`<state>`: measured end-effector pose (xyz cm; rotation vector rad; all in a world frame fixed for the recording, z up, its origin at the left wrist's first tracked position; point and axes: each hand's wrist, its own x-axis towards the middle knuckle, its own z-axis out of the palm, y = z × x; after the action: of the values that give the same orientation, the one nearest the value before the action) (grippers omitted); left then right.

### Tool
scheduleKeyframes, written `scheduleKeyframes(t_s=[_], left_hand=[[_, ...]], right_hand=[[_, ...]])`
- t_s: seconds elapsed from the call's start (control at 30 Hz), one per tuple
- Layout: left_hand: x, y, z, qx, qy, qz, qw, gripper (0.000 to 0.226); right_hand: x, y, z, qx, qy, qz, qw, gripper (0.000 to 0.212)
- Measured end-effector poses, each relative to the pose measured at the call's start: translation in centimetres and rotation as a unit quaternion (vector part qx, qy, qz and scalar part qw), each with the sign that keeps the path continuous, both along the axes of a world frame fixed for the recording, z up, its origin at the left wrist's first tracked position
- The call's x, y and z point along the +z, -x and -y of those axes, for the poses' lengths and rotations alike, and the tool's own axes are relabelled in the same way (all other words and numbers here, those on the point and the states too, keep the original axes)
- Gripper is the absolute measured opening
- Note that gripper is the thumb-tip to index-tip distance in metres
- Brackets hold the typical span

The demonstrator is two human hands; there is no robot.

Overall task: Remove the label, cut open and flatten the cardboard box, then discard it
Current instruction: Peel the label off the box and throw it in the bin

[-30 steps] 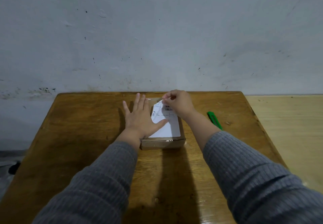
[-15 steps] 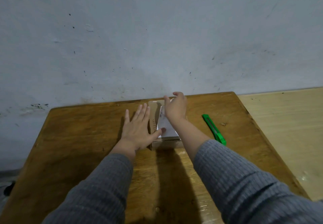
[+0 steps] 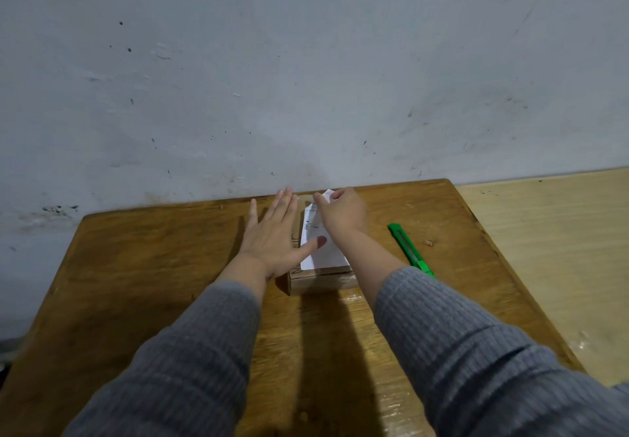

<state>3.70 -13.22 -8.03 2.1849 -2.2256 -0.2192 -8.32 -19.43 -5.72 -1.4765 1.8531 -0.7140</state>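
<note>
A small brown cardboard box [image 3: 323,280] lies flat on the wooden table [image 3: 153,266], near its far edge. A white printed label [image 3: 325,255] covers the box top. My left hand [image 3: 275,235] lies flat with fingers spread on the box's left side, its thumb pressing on the label. My right hand [image 3: 342,213] pinches the label's far corner, which is lifted off the box and curled upward. The right part of the box is hidden under my right wrist.
A green utility knife [image 3: 410,249] lies on the table right of the box, pointing away from me. A scuffed grey wall rises just behind the table. A pale wooden surface [image 3: 551,249] adjoins the table on the right.
My right hand has carried the pinched label corner from the box's middle toward the far edge, peeling it up. The camera has tilted, so the scene sits lower and further left.
</note>
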Motion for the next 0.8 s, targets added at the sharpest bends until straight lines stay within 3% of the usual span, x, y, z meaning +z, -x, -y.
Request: scheduleKeyframes(t_s=[0.13, 0.33, 0.53, 0.8], left_hand=[[-0.3, 0.5, 0.9, -0.011, -0.039, -0.012, 0.999, 0.101], [-0.6, 1.1, -0.4, 0.002, -0.032, 0.014, 0.999, 0.095], [-0.6, 1.9, -1.1, 0.042, -0.043, 0.015, 0.998, 0.097], [-0.6, 2.7, -0.7, 0.075, -0.052, -0.009, 0.996, 0.121]], right_hand=[[-0.1, -0.4, 0.5, -0.009, -0.017, -0.075, 0.997, 0.049], [0.3, -1.3, 0.5, -0.027, -0.028, -0.111, 0.993, 0.032], [-0.3, -0.2, 0.1, -0.031, -0.014, -0.015, 0.999, 0.007], [0.3, 2.9, -1.4, 0.022, 0.036, -0.005, 0.999, 0.011]])
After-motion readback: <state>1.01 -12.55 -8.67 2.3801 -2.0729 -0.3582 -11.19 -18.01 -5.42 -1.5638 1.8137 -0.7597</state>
